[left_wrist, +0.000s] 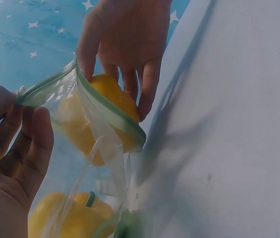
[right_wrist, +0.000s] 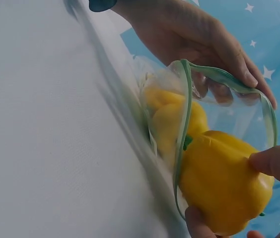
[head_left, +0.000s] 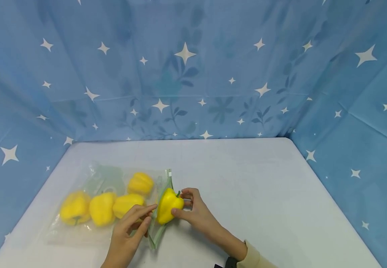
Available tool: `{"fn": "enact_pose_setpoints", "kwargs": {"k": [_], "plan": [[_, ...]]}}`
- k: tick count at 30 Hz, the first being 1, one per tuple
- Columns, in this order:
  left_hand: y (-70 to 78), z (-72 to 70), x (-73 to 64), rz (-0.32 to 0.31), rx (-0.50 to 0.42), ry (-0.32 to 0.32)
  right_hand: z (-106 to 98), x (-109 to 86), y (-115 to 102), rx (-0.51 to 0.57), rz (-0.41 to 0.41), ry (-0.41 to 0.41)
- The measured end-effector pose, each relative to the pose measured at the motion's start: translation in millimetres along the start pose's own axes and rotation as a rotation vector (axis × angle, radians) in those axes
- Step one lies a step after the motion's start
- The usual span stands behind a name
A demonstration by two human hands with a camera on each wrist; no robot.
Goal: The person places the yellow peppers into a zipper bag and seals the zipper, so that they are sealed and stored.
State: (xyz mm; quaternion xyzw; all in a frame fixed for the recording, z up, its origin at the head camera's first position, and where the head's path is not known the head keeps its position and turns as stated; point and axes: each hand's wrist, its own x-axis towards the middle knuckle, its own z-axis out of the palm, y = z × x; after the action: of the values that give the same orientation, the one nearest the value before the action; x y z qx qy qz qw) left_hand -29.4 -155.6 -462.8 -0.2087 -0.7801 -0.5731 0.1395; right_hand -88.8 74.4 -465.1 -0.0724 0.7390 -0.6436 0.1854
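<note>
A clear zip bag (head_left: 106, 178) with a green seal lies on the table, its mouth facing right. Inside it are several yellow bell peppers (head_left: 102, 209). My left hand (head_left: 127, 230) pinches the bag's rim, and the left wrist view shows the green seal (left_wrist: 45, 89) between thumb and fingers, held apart. My right hand (head_left: 198, 214) grips another yellow bell pepper (head_left: 169, 206) at the bag's mouth, its green stem pointing right. In the right wrist view this pepper (right_wrist: 224, 181) is partly within the opening, with a bagged pepper just behind it.
The white table (head_left: 247, 186) stretches to the right of the hands. A blue curtain (head_left: 193, 82) with white stars hangs behind the table and along both sides. A dark band (head_left: 231, 262) is on the right wrist by a beige sleeve (head_left: 253, 257).
</note>
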Motion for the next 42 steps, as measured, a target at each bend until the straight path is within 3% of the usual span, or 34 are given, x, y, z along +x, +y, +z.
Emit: {"fn": "enact_pose_setpoints", "kwargs": {"k": [13, 20, 24, 31, 42], "plan": [[-1.9, -1.0, 1.7, -0.016, 0.010, 0.003, 0, 9.6, 4, -0.024, -0.067, 0.007], [-2.9, -0.8, 2.3, -0.014, 0.015, -0.002, 10, 21.3, 7, -0.007, -0.185, 0.005], [-3.0, -0.9, 2.2, -0.012, 0.030, -0.008, 20, 25.1, 5, -0.064, -0.227, 0.052], [-1.8, 0.5, 2.9, -0.006, 0.034, -0.029, 30, 30.2, 0, -0.193, -0.198, 0.161], [-5.9, 1.8, 0.1, 0.044, 0.008, -0.066, 42, 34.1, -3, -0.150, -0.170, 0.235]]}}
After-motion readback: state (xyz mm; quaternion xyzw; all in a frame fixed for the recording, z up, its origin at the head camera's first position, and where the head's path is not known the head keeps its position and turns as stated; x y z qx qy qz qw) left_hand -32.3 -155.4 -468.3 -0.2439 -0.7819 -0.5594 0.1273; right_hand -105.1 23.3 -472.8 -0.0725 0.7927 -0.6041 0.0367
